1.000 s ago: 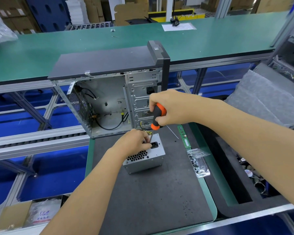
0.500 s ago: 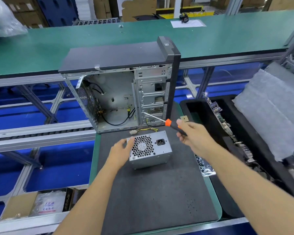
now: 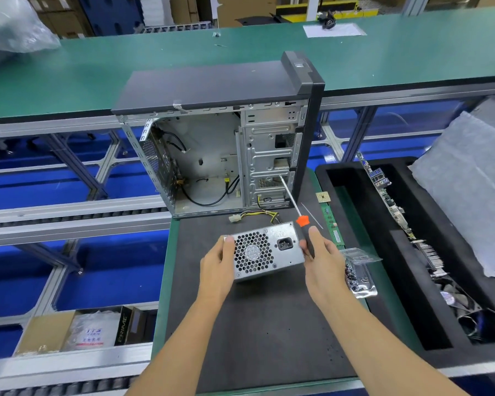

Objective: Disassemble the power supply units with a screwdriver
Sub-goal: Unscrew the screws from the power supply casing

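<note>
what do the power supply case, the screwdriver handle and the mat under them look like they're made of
Power supply unit: looks like bare sheet metal, dull silver, with a punched honeycomb fan grille and small screws at the corners.
Screwdriver: bright steel-looking shaft; the handle is orange and black, probably plastic or rubber.
Mat: dark grey, matte and speckled, likely rubber or foam; hard to say which.

The power supply unit [image 3: 265, 250] has a bare sheet-metal housing with a dull silver finish and a perforated fan grille. The screwdriver [image 3: 300, 217] has a bright, smooth metal shaft and an orange-and-black handle that looks like plastic. The mat [image 3: 257, 324] is matt dark grey with a fine rough texture, and the open computer case [image 3: 220, 144] shows unpainted metal inside under a matt dark top panel.
</note>
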Demonstrator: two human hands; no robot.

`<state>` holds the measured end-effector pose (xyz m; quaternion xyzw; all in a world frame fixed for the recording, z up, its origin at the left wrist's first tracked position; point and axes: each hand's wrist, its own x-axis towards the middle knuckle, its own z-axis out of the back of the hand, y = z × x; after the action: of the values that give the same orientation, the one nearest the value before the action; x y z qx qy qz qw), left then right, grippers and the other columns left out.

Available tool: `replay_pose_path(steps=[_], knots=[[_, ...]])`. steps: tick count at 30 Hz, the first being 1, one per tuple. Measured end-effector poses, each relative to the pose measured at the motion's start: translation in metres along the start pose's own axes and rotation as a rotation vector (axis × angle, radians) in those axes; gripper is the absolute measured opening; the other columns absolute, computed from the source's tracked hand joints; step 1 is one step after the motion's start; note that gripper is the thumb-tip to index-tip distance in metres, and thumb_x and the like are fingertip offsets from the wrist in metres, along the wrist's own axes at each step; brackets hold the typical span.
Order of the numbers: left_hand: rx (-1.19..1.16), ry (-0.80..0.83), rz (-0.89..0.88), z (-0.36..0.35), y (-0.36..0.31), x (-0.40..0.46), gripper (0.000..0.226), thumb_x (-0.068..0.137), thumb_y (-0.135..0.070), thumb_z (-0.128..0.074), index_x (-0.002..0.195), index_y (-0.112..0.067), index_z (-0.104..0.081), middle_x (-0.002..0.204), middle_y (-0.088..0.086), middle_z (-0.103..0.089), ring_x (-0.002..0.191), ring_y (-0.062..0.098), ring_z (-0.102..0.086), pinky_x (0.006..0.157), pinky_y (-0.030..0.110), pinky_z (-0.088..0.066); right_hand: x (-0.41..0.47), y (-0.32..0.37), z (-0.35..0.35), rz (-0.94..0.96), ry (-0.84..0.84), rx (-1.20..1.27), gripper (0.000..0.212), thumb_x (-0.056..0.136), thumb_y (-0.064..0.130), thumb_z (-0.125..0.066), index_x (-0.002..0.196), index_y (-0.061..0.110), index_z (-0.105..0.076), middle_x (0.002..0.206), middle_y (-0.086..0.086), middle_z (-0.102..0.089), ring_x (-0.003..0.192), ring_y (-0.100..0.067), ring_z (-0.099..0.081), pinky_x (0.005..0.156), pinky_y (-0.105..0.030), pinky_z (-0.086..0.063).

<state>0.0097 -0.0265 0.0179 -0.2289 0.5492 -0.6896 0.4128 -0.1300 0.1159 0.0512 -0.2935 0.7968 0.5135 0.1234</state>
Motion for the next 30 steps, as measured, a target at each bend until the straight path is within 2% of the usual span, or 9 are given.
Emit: replay_pose_path(steps=[3, 8, 10, 14, 17, 20, 22, 25, 30], knots=[[0.006, 0.001, -0.070, 0.007, 0.000, 0.002, 0.039, 0.099, -0.054, -0.036, 0.098, -0.024, -0.062, 0.073, -0.008, -0.060, 0.067, 0.004, -0.047, 0.066, 0.024, -0.043, -0.001, -0.003, -0.003, -0.017, 0.016, 0.037, 0.022, 0.091, 0.026, -0.070, 0.099, 0.008, -0.060, 0.074, 0.000, -0.062, 0.068, -0.011, -0.060, 0.074, -0.028, -0.054], [0.004, -0.042, 0.027, 0.017, 0.000, 0.012, 0.049, 0.096, -0.060, -0.038, 0.077, -0.018, -0.055, 0.070, 0.003, -0.053, 0.068, 0.009, -0.043, 0.069, 0.033, -0.039, 0.002, -0.004, -0.018, 0.021, 0.061, 0.000, 0.022, 0.088, 0.026, -0.074, 0.096, 0.008, -0.063, 0.069, 0.007, -0.065, 0.073, -0.013, -0.063, 0.078, -0.024, -0.054], [0.010, -0.057, 0.054, 0.018, 0.002, 0.012, 0.047, 0.095, -0.060, -0.041, 0.080, -0.020, -0.061, 0.073, -0.006, -0.058, 0.072, 0.006, -0.048, 0.073, 0.032, -0.041, 0.005, -0.003, -0.019, 0.040, 0.091, -0.072, 0.025, 0.087, 0.026, -0.075, 0.101, 0.006, -0.065, 0.072, 0.008, -0.069, 0.079, -0.014, -0.066, 0.077, -0.023, -0.054], [0.041, -0.132, 0.064, 0.023, -0.004, 0.015, 0.027, 0.091, -0.062, -0.048, 0.100, -0.046, -0.068, 0.095, -0.020, -0.069, 0.095, -0.006, -0.061, 0.084, 0.026, -0.048, 0.011, 0.007, -0.008, 0.126, 0.102, -0.200, 0.027, 0.083, 0.025, -0.079, 0.101, 0.007, -0.069, 0.095, -0.001, -0.073, 0.087, -0.018, -0.072, 0.077, -0.022, -0.056], [-0.234, -0.242, 0.238, 0.030, 0.002, 0.023, 0.033, 0.098, -0.051, -0.042, 0.106, -0.036, -0.070, 0.071, 0.007, -0.060, 0.066, 0.006, -0.055, 0.065, 0.032, -0.054, 0.018, 0.020, -0.001, 0.185, 0.098, -0.255, 0.026, 0.084, 0.022, -0.079, 0.101, 0.005, -0.069, 0.114, -0.013, -0.068, 0.092, -0.020, -0.072, 0.080, -0.023, -0.057], [-0.431, -0.288, 0.534, 0.037, 0.022, 0.032, 0.030, 0.101, -0.015, -0.040, 0.118, -0.007, -0.064, 0.059, -0.002, -0.044, 0.048, 0.009, -0.036, 0.041, 0.021, -0.030, 0.023, 0.030, 0.004, 0.213, 0.094, -0.302, 0.027, 0.084, 0.024, -0.078, 0.103, 0.006, -0.070, 0.119, -0.012, -0.065, 0.093, -0.020, -0.073, 0.083, -0.024, -0.057], [-0.318, -0.192, 0.601, 0.039, 0.032, 0.028, 0.033, 0.097, 0.001, -0.038, 0.118, 0.000, -0.064, 0.074, 0.004, -0.058, 0.055, 0.011, -0.043, 0.048, 0.021, -0.033, 0.024, 0.034, 0.006, 0.216, 0.098, -0.312, 0.028, 0.084, 0.025, -0.078, 0.104, 0.007, -0.070, 0.115, -0.010, -0.067, 0.088, -0.017, -0.073, 0.086, -0.026, -0.057], [0.026, -0.044, 0.451, 0.038, 0.049, 0.016, 0.045, 0.092, 0.014, -0.032, 0.119, 0.004, -0.066, 0.098, 0.018, -0.071, 0.064, 0.014, -0.055, 0.061, 0.023, -0.049, 0.023, 0.034, 0.005, 0.212, 0.104, -0.333, 0.028, 0.085, 0.025, -0.078, 0.104, 0.007, -0.070, 0.109, -0.008, -0.069, 0.085, -0.016, -0.073, 0.086, -0.027, -0.058], [0.512, 0.049, 0.069, 0.038, 0.068, -0.003, 0.034, 0.097, -0.003, -0.054, 0.121, -0.018, -0.072, 0.107, 0.003, -0.074, 0.093, 0.019, -0.068, 0.093, 0.028, -0.052, 0.020, 0.039, -0.001, 0.237, 0.145, -0.363, 0.024, 0.083, 0.027, -0.079, 0.100, 0.011, -0.072, 0.103, -0.004, -0.073, 0.087, -0.017, -0.073, 0.085, -0.025, -0.057]])
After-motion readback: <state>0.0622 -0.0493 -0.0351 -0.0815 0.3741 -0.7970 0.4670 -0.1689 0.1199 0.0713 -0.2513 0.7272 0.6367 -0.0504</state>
